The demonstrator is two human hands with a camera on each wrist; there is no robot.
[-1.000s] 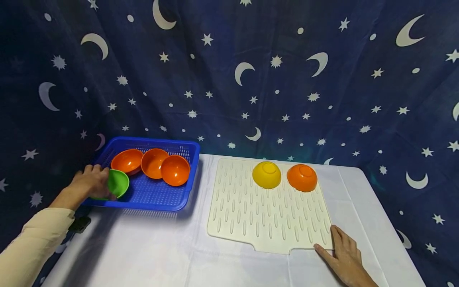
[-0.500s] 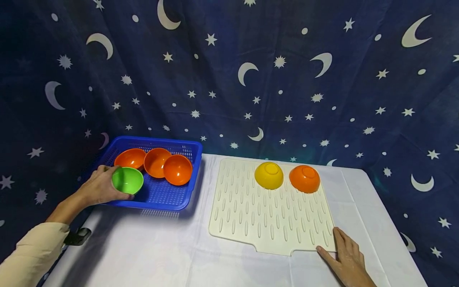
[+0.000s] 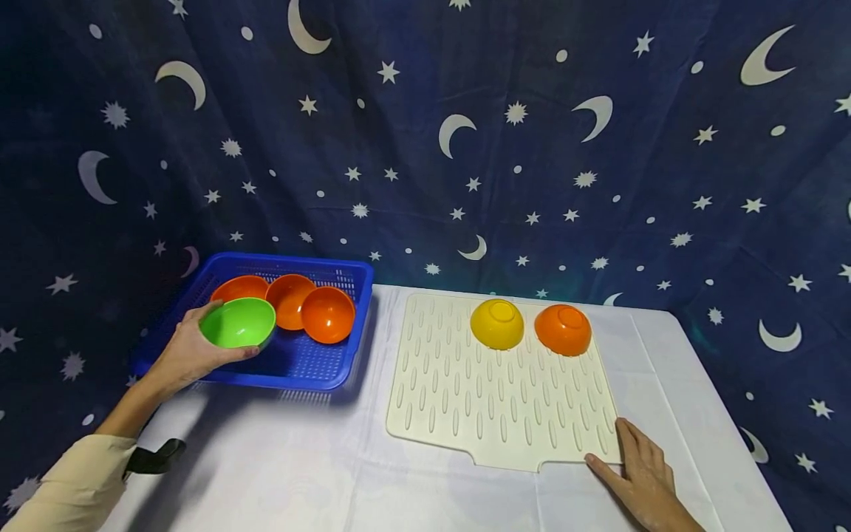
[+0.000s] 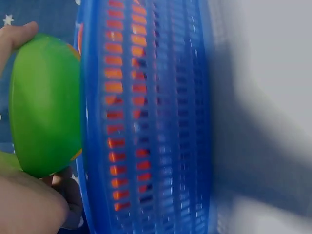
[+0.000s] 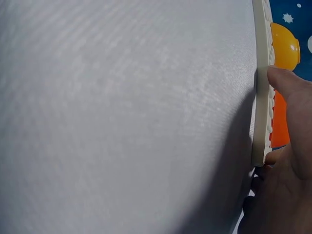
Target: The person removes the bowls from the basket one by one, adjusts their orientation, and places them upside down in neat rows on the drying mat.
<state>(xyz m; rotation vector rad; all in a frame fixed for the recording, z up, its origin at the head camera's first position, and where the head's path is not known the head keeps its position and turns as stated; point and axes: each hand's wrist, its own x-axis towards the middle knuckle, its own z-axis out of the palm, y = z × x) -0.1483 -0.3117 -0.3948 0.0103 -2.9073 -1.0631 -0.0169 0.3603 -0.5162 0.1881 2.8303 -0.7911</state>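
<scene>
My left hand [image 3: 193, 351] grips a green bowl [image 3: 241, 324] over the left part of the blue basket [image 3: 286, 383], thumb at the near side of its rim. The bowl's mouth tilts toward the head camera; its rounded outside [image 4: 46, 105] shows in the left wrist view. My right hand [image 3: 641, 473] holds the near right corner of a cream ridged draining board [image 3: 452, 414], thumb at the front edge, fingers along the right side. A yellow bowl [image 3: 497, 325] and an orange bowl [image 3: 562, 330] lie upside down at the board's far side.
Inside the basket are three orange bowls: one at the right [image 3: 329, 315], a middle one [image 3: 290, 301], and a left one [image 3: 239, 287] partly hidden by the green bowl. A white cloth [image 3: 286, 465] covers the table. Behind hangs a dark blue moon-and-star curtain [image 3: 399, 133].
The green bowl has come up from the basket's left end and moved right in my left hand. My right hand stays at the board's corner.
</scene>
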